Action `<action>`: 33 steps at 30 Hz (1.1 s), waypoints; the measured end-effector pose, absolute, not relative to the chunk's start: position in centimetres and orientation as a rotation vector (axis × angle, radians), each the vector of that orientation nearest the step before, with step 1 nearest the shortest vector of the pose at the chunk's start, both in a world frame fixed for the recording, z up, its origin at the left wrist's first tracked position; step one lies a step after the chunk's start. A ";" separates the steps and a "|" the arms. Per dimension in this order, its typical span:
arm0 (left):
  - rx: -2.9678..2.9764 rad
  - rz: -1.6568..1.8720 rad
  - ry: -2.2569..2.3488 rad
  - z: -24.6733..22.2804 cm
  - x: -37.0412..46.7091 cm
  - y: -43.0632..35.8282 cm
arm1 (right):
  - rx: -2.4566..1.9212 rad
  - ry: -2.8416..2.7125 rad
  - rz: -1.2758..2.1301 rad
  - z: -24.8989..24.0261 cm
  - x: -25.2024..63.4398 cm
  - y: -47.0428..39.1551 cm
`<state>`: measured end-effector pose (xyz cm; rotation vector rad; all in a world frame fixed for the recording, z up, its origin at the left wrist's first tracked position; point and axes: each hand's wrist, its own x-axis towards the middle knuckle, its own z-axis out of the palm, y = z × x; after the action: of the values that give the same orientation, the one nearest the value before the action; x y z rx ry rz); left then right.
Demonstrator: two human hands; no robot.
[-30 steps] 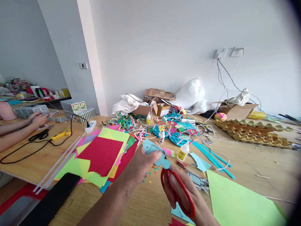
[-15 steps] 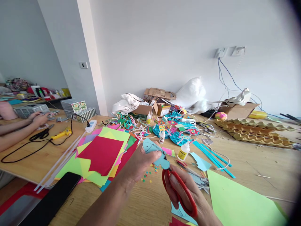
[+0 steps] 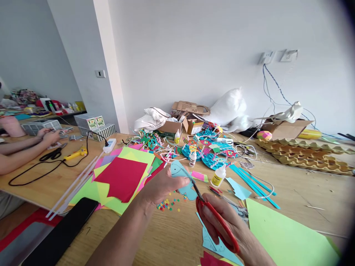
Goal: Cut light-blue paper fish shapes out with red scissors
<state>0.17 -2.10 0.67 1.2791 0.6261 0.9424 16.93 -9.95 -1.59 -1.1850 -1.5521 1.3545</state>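
Between the thumb and fingers of my left hand (image 3: 162, 184) is a light-blue paper fish cutout (image 3: 180, 171) with a drawn eye and lines. My right hand (image 3: 222, 214) is closed around the red handles of a pair of scissors (image 3: 220, 221). The dark blades point up and left, lying against the fish's right edge; I cannot tell whether they are cutting the paper. Below my right hand lies a light-blue paper piece (image 3: 212, 240) with drawn lines. Small coloured paper dots (image 3: 166, 204) are scattered on the table beneath the fish.
Coloured paper sheets (image 3: 126, 175) lie left, near a black phone-like slab (image 3: 63, 229). A glue bottle (image 3: 218, 176), blue strips (image 3: 255, 186) and a green sheet (image 3: 285, 232) are right. Egg trays (image 3: 305, 157) sit farther back. Another person's hands (image 3: 50, 136) work at far left.
The scissors have shifted, and more of their blades now shows along the fish's right side. My left hand still holds the fish. The whole view has turned slightly left.
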 end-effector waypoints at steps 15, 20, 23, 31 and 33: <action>1.430 0.777 0.555 0.7 -0.9 -1.2 | -1.300 -1.753 1.300 -1.2 17.7 -9.7; 1.473 0.709 0.552 0.4 -1.1 -0.9 | -1.342 -1.927 1.132 -0.9 18.3 -9.9; 1.472 0.691 0.554 0.5 -1.1 -0.9 | -1.405 -1.988 1.062 -1.0 18.7 -9.9; 1.446 0.701 0.507 0.1 -1.0 -0.5 | -1.436 -2.022 0.976 -1.4 18.9 -9.4; 1.438 0.749 0.487 -0.1 -0.7 -0.5 | -1.427 -1.989 0.999 -1.5 18.7 -9.3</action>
<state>-0.74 -0.48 -0.12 1.4376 0.4874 0.7494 18.72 -9.34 -1.46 -1.4270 -1.9891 0.9993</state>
